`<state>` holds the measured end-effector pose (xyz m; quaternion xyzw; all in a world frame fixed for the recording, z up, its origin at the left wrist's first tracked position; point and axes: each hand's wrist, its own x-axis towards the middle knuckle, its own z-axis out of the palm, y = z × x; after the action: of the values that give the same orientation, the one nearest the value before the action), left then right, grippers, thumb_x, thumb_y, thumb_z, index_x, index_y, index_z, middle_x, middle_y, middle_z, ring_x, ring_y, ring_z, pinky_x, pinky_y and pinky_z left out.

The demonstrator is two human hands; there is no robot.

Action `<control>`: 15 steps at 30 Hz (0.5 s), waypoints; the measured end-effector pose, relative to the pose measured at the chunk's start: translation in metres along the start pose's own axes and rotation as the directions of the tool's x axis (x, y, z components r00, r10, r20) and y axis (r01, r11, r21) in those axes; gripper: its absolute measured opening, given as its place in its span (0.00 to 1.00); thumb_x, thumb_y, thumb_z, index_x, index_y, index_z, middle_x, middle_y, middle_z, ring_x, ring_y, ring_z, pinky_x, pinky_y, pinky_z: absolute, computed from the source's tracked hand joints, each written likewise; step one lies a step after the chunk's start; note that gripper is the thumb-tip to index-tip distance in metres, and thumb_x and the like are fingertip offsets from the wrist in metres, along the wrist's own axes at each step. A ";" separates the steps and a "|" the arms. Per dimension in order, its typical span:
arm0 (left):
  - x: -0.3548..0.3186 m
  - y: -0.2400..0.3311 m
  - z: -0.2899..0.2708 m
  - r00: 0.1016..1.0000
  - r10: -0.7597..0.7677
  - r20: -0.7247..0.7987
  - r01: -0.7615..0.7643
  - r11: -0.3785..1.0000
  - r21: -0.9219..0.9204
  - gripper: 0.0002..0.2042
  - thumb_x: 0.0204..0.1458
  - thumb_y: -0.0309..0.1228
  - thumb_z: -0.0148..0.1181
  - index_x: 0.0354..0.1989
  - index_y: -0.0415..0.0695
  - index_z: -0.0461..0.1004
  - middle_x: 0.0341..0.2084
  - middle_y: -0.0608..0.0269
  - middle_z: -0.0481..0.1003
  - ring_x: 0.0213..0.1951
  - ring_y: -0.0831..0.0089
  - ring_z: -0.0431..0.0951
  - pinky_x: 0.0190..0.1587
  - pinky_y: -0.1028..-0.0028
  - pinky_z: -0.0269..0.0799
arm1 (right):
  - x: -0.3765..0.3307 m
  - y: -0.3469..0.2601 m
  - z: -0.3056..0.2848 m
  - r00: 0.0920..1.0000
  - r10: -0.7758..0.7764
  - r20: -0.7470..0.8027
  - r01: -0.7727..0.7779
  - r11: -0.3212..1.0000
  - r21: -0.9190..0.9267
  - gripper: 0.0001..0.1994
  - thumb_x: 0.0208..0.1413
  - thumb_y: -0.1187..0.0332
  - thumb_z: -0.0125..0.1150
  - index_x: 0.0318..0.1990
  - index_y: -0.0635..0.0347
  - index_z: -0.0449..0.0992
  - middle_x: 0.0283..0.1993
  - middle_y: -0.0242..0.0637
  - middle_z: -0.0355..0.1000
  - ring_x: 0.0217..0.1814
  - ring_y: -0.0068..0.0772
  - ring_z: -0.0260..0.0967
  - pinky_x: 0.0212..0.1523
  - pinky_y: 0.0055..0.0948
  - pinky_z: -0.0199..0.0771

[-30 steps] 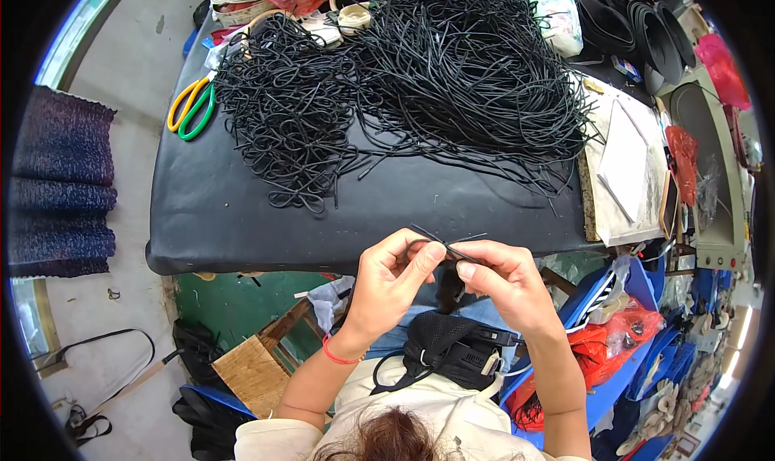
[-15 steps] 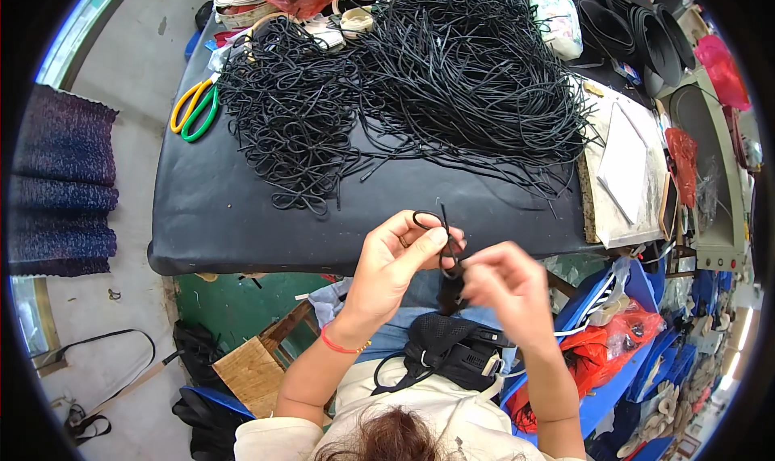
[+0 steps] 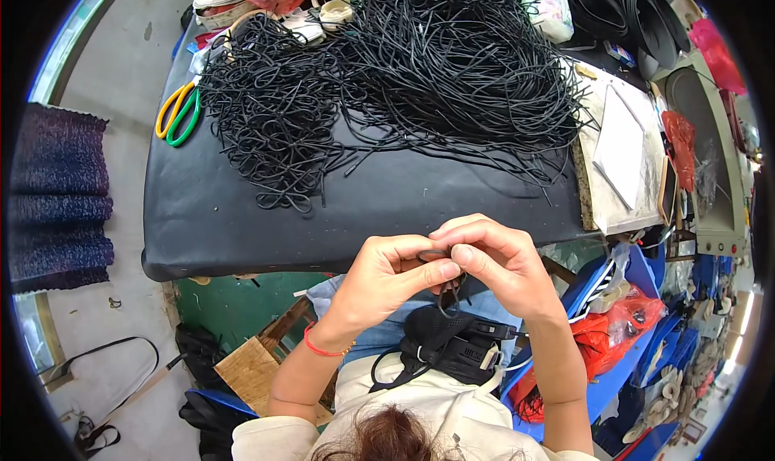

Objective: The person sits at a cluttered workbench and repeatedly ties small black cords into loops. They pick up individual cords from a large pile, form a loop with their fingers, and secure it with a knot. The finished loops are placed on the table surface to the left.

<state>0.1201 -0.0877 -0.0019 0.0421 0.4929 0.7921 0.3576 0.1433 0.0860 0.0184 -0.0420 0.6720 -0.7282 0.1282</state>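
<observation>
Between my hands, just off the table's near edge, is a thin black cord (image 3: pixel 450 299) bent into small loops, with part of it hanging below my fingers. My left hand (image 3: pixel 379 279) pinches it between thumb and fingers. From the other side my right hand (image 3: pixel 508 271) grips the same cord, its thumb and fingertips meeting the left ones. The fingers hide the middle of the cord. Ahead on the black table (image 3: pixel 242 239) lies a heap of looped, knotted black cords (image 3: pixel 270 114), and to its right a larger pile of long straight black cords (image 3: pixel 476 81).
Scissors (image 3: pixel 190 118) with yellow and green handles lie at the table's left edge. A pale board with white sheets (image 3: pixel 620 158) stands at the right. A blue bin (image 3: pixel 601 404) with red plastic bags is by my right arm; a wooden stool (image 3: pixel 250 372) is lower left.
My right hand, blurred and lower before, has come up against the left and now grips the cord with it. The cord's upright end no longer shows. The view has shifted slightly.
</observation>
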 end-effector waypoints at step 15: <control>-0.005 -0.015 0.009 0.991 0.060 -0.118 -0.067 0.996 -0.052 0.08 0.53 0.28 0.56 0.37 0.35 0.74 0.27 0.64 0.75 0.27 0.82 0.73 0.30 0.82 0.69 | 0.001 0.006 0.012 0.959 0.117 -0.258 -0.071 0.981 0.183 0.09 0.61 0.67 0.46 0.41 0.65 0.63 0.39 0.42 0.72 0.32 0.21 0.68 0.36 0.21 0.71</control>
<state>0.1355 -0.0803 -0.0083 0.0018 0.4889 0.8177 0.3040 0.1457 0.0742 0.0139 0.1001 0.6189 -0.7756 0.0738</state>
